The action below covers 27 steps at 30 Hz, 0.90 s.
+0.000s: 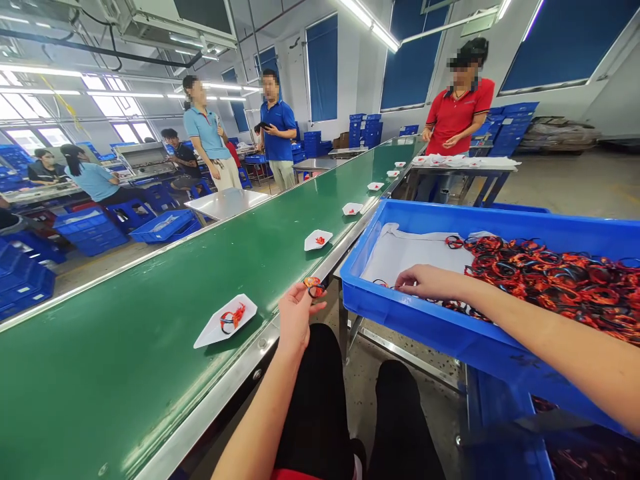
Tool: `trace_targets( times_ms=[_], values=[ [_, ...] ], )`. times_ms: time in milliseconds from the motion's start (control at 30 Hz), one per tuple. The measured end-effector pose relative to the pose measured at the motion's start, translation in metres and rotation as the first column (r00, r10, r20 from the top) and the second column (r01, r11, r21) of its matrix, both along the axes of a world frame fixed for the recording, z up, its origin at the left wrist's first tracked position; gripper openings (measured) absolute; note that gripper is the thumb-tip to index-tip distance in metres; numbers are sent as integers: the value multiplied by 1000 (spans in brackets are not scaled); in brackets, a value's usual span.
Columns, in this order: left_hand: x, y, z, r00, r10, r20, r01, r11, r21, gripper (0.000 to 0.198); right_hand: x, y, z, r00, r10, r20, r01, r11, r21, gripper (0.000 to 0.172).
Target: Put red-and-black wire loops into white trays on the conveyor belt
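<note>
My left hand (296, 312) is raised at the near edge of the green conveyor belt (165, 300), pinching a small black and orange-red ring-shaped piece (315, 287). Over the blue bin (400, 308), my right hand (425, 281) reaches down with its fingers bent together near the white lining sheet (400, 253). A loose ring piece (381, 283) lies just beside those fingertips; what they grip, if anything, is hidden. Many similar black and red ring pieces (545, 273) fill the bin's right side. On the belt, a white paper tray (207, 337) holds red and black pieces.
Farther along the belt stand several more white trays (313, 245) with red pieces. A co-worker in red (460, 117) stands behind a side table (480, 165). Two people stand across the belt. The belt's metal rail (250, 360) runs close to my legs.
</note>
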<state>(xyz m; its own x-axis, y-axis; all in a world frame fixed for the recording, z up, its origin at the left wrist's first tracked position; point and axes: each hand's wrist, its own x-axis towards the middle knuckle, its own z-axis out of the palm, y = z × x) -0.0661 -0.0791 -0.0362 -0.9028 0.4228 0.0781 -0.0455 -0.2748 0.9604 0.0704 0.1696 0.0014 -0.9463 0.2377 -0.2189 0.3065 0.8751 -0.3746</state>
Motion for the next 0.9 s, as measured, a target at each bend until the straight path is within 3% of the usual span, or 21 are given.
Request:
trace_targets(
  times_ms=[100,200,367,467,567,633,733,833,900],
  values=[
    [-33,17,14,985,64,-159,-83,990,-114,30,1,2,2,999,-39,-28,40,999,27,29],
    [-76,39,29,937,82,-339,-183,943,-278,24,2,4,4,991,-111,-72,117,990,80,27],
    [-136,72,47,820,50,-570,-420,730,-540,8,1,7,6,968,-193,-162,215,968,131,23],
    [-154,86,47,775,-20,-632,-500,594,-631,12,0,8,7,954,-218,-207,245,962,117,20],
    [-161,90,43,744,-103,-660,-527,516,-675,19,-1,7,9,933,-248,-261,275,959,71,21],
    [-162,88,40,720,-153,-677,-529,510,-678,21,-1,7,11,917,-261,-303,278,960,14,23],
    [-158,83,42,670,-192,-717,-529,554,-643,18,-1,6,14,894,-275,-353,256,962,-99,27],
    [-139,82,51,595,-184,-783,-519,655,-549,12,-1,3,17,878,-290,-381,220,951,-215,31],
    [-112,83,59,541,-193,-819,-470,738,-484,18,-2,1,18,873,-288,-393,187,943,-276,31]
  ],
)
